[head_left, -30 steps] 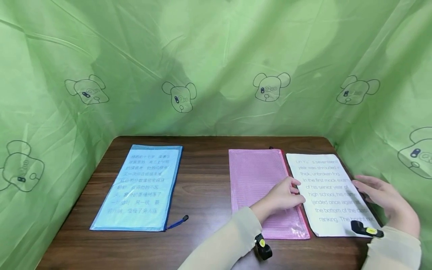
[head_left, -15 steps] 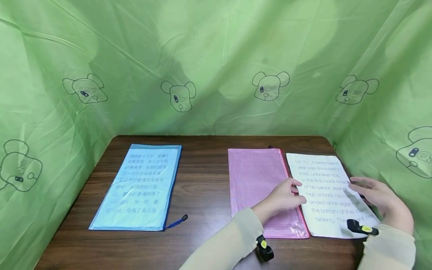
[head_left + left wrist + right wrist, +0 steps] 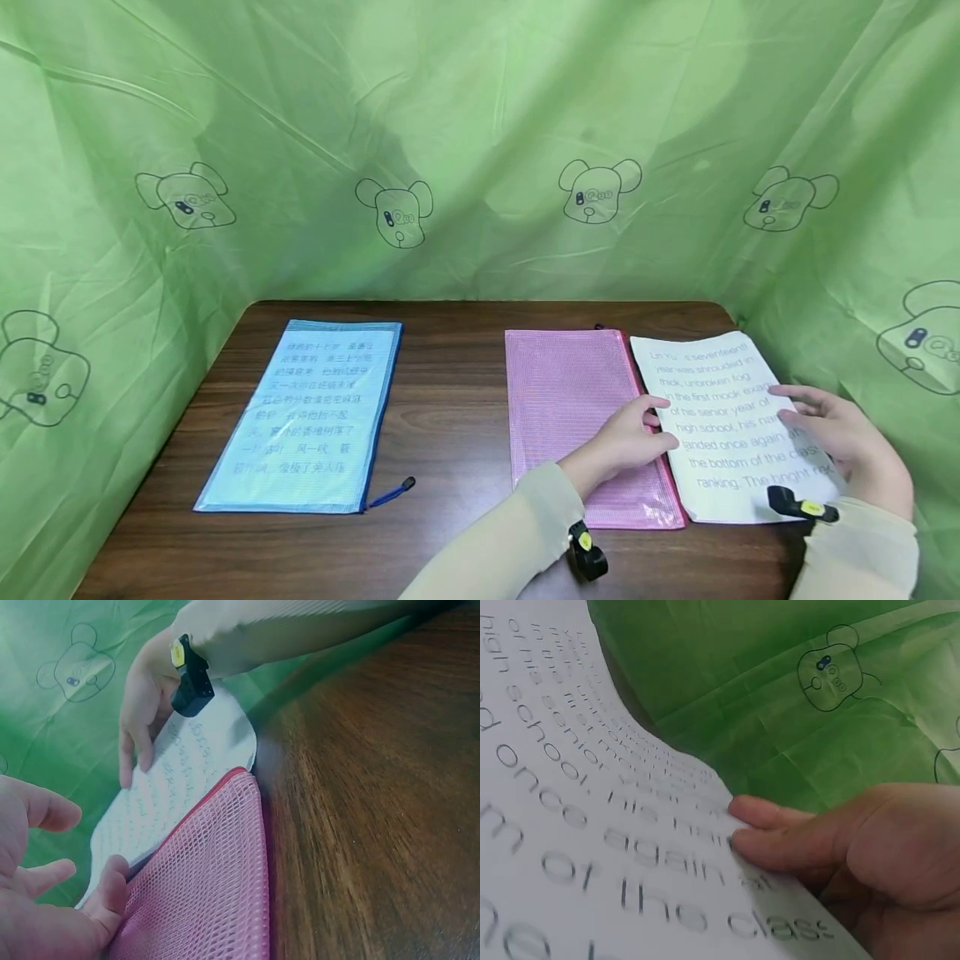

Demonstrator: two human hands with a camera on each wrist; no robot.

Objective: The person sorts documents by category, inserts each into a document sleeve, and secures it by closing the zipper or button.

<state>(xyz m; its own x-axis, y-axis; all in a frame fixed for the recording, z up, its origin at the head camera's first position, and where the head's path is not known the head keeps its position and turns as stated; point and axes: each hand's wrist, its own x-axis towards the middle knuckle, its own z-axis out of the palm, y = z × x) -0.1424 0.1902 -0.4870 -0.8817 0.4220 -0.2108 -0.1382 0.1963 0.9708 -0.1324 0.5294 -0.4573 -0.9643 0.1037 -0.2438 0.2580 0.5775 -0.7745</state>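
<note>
A white printed sheet of paper (image 3: 720, 433) lies at the right of the table, its right side raised and bowed. My right hand (image 3: 851, 442) pinches that right edge; the right wrist view shows the thumb (image 3: 780, 847) on top of the print. Across the paper's left edge, my left hand (image 3: 626, 433) rests over a pink mesh zipper pouch (image 3: 570, 383), fingertips right at the paper's margin. In the left wrist view the left fingers are spread and relaxed. The pouch lies flat, its red zipper side along the paper.
A blue mesh zipper pouch (image 3: 300, 417) with a printed page inside lies at the left, its zipper pull (image 3: 392, 493) sticking out to the right. Green cloth (image 3: 465, 125) with bear-face drawings surrounds the dark wooden table (image 3: 450, 400).
My right hand has shifted slightly left and now pinches the paper, whose right side and far corner have risen. The left hand stays nearly still.
</note>
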